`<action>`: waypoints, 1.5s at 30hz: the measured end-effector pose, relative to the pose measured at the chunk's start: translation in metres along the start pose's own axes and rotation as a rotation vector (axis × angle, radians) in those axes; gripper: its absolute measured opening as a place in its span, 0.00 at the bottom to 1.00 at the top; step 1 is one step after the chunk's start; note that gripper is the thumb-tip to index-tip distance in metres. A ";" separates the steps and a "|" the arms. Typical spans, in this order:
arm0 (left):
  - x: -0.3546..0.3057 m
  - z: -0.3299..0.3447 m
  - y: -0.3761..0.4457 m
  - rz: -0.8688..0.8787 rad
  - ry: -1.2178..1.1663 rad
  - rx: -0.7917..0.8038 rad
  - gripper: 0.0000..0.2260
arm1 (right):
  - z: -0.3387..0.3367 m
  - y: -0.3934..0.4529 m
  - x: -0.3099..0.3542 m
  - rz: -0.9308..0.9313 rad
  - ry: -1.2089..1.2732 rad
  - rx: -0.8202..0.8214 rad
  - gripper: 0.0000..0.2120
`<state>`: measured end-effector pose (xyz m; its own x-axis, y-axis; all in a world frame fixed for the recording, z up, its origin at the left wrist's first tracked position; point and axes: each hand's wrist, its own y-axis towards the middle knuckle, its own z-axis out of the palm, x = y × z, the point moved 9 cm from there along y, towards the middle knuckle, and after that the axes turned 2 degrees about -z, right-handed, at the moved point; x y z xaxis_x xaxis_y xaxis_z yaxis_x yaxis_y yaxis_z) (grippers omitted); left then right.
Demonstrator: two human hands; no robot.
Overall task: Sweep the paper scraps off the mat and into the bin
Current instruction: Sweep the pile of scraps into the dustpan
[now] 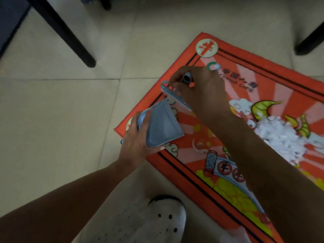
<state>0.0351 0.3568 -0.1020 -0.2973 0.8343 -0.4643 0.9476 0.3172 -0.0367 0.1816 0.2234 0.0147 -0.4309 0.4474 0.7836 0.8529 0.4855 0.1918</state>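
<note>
A red-orange printed mat (263, 81) lies on the tiled floor. A heap of white paper scraps (278, 135) sits on its right part. My left hand (135, 142) grips a small blue dustpan (163, 125) at the mat's left corner, its pan looks empty. My right hand (201, 86) reaches across and grips the handle of a small blue brush (173, 95), held just above the dustpan's far edge. No bin is in view.
Black furniture legs stand at the upper left (70, 37) and the far right (308, 42). A white perforated shoe (149, 220) is on the floor at the bottom, beside the mat's near edge. Beige floor tiles (52, 111) spread to the left.
</note>
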 end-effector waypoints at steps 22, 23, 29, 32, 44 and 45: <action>-0.142 0.091 0.027 0.480 0.099 0.301 0.50 | -0.231 -0.132 -0.098 0.278 -0.343 -0.341 0.03; -0.144 0.093 0.026 0.497 0.105 0.293 0.50 | -0.230 -0.136 -0.098 0.285 -0.349 -0.335 0.03; -0.154 0.103 0.016 0.541 0.052 0.312 0.49 | -0.232 -0.138 -0.087 0.299 -0.352 -0.381 0.04; -0.152 0.104 0.016 0.526 0.079 0.313 0.47 | -0.227 -0.131 -0.084 0.293 -0.356 -0.368 0.03; -0.169 0.101 0.047 0.592 0.177 0.334 0.49 | -0.236 -0.139 -0.148 0.447 -0.492 -0.426 0.05; -0.173 0.101 0.048 0.596 0.200 0.325 0.49 | -0.235 -0.143 -0.155 0.466 -0.483 -0.427 0.05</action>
<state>0.1440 0.1828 -0.1127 0.2967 0.9009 -0.3169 0.9333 -0.3439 -0.1038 0.1958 -0.0918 0.0052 0.0014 0.8576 0.5143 0.9740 -0.1177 0.1936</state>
